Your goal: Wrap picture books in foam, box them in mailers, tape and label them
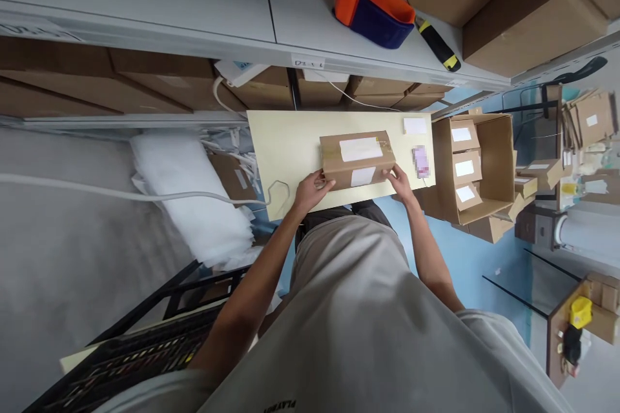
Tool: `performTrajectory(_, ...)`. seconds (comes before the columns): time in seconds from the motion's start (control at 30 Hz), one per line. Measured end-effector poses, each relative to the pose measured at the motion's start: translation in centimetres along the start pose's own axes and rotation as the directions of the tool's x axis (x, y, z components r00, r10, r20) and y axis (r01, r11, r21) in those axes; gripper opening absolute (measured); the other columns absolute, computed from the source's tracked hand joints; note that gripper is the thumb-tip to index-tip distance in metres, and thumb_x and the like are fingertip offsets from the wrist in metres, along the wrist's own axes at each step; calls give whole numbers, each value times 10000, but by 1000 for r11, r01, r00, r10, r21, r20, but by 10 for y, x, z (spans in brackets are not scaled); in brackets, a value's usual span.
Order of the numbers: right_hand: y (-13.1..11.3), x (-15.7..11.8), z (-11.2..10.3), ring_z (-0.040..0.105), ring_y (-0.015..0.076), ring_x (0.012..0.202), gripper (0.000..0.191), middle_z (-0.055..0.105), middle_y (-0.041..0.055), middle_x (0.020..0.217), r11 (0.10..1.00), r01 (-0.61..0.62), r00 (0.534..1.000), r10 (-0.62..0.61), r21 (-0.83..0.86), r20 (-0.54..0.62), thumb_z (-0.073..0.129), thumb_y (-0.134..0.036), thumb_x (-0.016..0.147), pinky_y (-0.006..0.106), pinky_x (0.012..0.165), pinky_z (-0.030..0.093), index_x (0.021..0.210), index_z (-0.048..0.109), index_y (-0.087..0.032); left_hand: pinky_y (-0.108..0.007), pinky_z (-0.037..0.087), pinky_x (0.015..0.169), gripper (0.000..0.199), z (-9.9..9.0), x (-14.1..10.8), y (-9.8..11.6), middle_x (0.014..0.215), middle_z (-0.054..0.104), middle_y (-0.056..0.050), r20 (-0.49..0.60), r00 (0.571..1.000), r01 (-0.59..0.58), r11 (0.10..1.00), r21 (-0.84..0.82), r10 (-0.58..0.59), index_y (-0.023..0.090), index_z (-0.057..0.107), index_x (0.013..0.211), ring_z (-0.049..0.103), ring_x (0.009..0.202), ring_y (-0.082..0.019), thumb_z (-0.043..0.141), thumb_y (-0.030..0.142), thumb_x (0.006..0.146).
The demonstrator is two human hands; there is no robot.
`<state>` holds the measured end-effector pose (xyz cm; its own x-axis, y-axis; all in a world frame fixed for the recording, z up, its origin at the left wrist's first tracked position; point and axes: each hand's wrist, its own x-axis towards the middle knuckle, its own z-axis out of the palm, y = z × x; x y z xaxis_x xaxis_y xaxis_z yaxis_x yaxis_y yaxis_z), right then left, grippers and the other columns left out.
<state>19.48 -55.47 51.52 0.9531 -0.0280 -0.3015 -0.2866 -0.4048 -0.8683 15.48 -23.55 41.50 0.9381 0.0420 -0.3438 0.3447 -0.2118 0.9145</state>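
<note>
A closed brown cardboard box rests on the pale yellow table in front of me. One white label covers much of its top, and a second white label is on the side facing me. My left hand grips the box at its near left corner, fingers curled against the end. At the near right corner my right hand holds it between thumb and fingers. The undersides of the fingers are partly hidden by the box.
On the table's right lie a phone-like item, blurred out, and a white slip. A large open carton with several labelled boxes stands right of it. An orange-and-blue tape dispenser and a cutter lie on the shelf above. Bubble wrap is left.
</note>
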Motion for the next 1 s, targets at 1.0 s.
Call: performTrajectory(1.0,126,257,-185,751,386,1298,607,725,309,1447,997,-40,965,22,-61,-262,675,-518,1035,614,1201,587,1438,709,-65,-453,596,1097,414,306,184,149,1437,741,-152,-70,994,89,982,168,-78,220,720,1411,755,1199,-307,720,281,1001)
